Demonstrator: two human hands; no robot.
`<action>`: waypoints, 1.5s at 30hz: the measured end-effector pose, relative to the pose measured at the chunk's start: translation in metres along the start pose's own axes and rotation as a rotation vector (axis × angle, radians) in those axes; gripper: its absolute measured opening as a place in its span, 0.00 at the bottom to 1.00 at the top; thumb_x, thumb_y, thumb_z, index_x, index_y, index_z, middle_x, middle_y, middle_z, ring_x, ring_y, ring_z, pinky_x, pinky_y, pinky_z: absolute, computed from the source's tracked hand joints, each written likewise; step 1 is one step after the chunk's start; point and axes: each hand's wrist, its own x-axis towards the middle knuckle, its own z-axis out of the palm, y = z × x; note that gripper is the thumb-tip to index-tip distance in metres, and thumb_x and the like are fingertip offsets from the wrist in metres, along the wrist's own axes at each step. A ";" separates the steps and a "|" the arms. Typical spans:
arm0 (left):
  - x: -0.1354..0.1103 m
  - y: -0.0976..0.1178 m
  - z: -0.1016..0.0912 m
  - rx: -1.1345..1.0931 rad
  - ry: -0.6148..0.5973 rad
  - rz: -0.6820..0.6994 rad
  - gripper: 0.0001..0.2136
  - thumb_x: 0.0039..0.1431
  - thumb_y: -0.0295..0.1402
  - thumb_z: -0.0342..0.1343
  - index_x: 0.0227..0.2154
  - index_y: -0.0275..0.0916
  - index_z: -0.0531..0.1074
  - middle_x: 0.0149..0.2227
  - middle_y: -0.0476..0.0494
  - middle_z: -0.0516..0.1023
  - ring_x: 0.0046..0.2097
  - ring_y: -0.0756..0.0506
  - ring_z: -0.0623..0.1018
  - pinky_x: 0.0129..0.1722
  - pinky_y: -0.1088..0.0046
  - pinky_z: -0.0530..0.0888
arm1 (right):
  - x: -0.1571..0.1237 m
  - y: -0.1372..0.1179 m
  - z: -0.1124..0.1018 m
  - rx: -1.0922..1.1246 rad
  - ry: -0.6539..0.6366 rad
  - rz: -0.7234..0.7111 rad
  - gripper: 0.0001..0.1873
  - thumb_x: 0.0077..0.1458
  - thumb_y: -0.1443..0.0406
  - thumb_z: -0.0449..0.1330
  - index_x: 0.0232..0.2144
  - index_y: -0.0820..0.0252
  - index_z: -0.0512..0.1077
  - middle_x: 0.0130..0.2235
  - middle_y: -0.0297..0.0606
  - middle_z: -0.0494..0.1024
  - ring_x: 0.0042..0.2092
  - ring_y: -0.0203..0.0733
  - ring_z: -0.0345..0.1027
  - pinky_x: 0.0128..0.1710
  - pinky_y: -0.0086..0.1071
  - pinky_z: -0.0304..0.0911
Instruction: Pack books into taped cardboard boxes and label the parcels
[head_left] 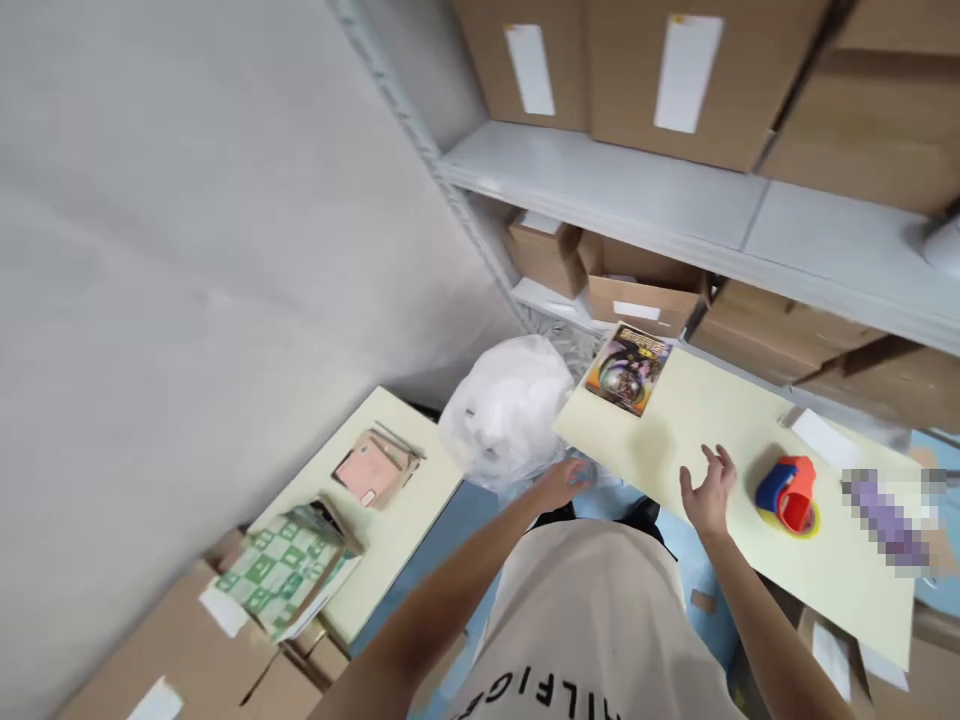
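My right hand (709,490) is over the cream table, fingers spread and holding nothing. To its right sits a red and blue tape dispenser (787,490) with a yellow roll. A dark-covered booklet (628,370) with a round glossy picture lies at the table's left end. My left hand (559,483) hangs by the table's left corner, beside a white plastic bag (510,410). Its fingers look loosely bent and apart, with nothing visible in them.
Shelves (600,165) with cardboard boxes (667,70) rise behind the table (705,400). At left, a second cream table (405,540) bears a pink notebook (371,468) and a green checkered packet (281,565). A pale wall (225,250) stands beyond. A pixelated purple item (889,520) is at right.
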 end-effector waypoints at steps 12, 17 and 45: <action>0.019 -0.067 -0.158 -0.051 0.365 0.038 0.15 0.42 0.32 0.69 0.36 0.41 0.77 0.55 0.36 0.74 0.63 0.33 0.67 0.65 0.58 0.60 | 0.024 -0.186 0.165 -0.230 -0.905 -0.629 0.18 0.56 0.70 0.55 0.48 0.58 0.76 0.60 0.49 0.71 0.59 0.56 0.63 0.56 0.51 0.62; 0.075 -0.051 -0.155 -0.028 0.305 0.145 0.15 0.41 0.29 0.70 0.35 0.39 0.76 0.60 0.34 0.70 0.68 0.29 0.58 0.66 0.53 0.55 | 0.044 -0.237 0.199 -0.362 -0.984 -0.731 0.17 0.55 0.71 0.58 0.46 0.59 0.77 0.66 0.47 0.64 0.64 0.57 0.57 0.58 0.52 0.58; -0.007 0.024 -0.243 -0.167 0.436 0.452 0.06 0.56 0.36 0.54 0.32 0.39 0.71 0.25 0.52 0.74 0.27 0.50 0.73 0.31 0.75 0.71 | 0.160 -0.346 0.031 0.037 -0.397 -0.446 0.13 0.58 0.54 0.55 0.32 0.56 0.72 0.25 0.37 0.76 0.29 0.45 0.70 0.35 0.35 0.64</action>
